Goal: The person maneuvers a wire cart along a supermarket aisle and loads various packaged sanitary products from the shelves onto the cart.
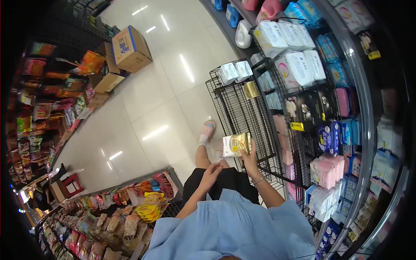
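Observation:
My right hand (249, 162) grips a white-and-gold packet (236, 144) by its right end, in front of my lap. Small print on the packet is too blurred to read. Over my dark shorts, my left hand (211, 174) is empty, its fingers loosely stretched towards the packet but apart from it. Just beyond my right hand stands a black wire rack (242, 113). A gold packet (250, 89) and two silvery-white packets (235, 72) sit at its far end.
To the right, shelves hold white packs (299, 69), black packs (305, 106) and pink packs (328, 170). Bagged snacks fill the left shelves, with a cardboard box (131, 49) beside them. A snack bin (130, 221) stands at lower left. Shiny tiled floor (151, 104) runs between.

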Demonstrator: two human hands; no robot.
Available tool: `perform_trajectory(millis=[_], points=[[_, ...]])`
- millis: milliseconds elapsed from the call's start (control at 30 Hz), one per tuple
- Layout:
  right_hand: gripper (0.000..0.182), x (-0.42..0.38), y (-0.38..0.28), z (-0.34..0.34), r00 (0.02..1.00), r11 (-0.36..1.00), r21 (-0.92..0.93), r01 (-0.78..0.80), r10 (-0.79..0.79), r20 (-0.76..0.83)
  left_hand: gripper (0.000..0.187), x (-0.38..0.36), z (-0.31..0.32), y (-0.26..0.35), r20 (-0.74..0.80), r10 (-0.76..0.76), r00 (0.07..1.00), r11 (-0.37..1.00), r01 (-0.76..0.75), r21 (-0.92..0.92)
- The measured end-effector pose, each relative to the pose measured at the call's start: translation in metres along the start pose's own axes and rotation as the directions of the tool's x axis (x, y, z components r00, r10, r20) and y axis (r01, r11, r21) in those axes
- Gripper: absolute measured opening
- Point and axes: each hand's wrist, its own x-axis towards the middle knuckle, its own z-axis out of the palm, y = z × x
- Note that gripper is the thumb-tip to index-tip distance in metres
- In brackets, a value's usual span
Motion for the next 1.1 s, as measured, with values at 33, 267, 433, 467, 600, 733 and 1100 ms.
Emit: perform_trajectory(millis=[33,267,433,467,600,733,1100], points=[[0.069,0.012,0.006,0.002,0.999,0.999,-0.038,0.032,-0.033,-0.034,0.039,0.012,-0.006,-0.006,-0.031,-0.001,1.000,1.000,0.002,0.022],[0.065,0.126,0.001,0.016,0.955,0.752,-0.656,0.057,-0.233,-0.184,0.030,0.075,-0.064,-0.059,-0.270,-0.083,0.959,0.997,0.079,-0.025],[0.062,0.218,0.011,0.024,0.896,0.648,-0.741,0.176,-0.417,-0.151,0.033,0.089,-0.085,-0.079,-0.375,-0.201,0.905,0.976,0.153,-0.153],[0.062,0.232,0.013,0.027,0.883,0.632,-0.750,0.195,-0.446,-0.146,0.032,0.089,-0.086,-0.085,-0.354,-0.228,0.907,0.970,0.178,-0.168],[0.063,0.271,0.024,0.041,0.861,0.589,-0.787,0.184,-0.483,-0.160,0.029,0.091,-0.085,-0.094,-0.282,-0.352,0.892,0.926,0.289,-0.242],[0.062,0.290,0.037,0.045,0.841,0.535,-0.818,0.212,-0.526,-0.126,0.026,0.098,-0.078,-0.100,-0.255,-0.415,0.874,0.889,0.330,-0.317],[0.066,0.310,0.040,0.045,0.837,0.473,-0.856,0.211,-0.540,-0.092,0.026,0.111,-0.092,-0.100,-0.239,-0.407,0.882,0.885,0.316,-0.341]])
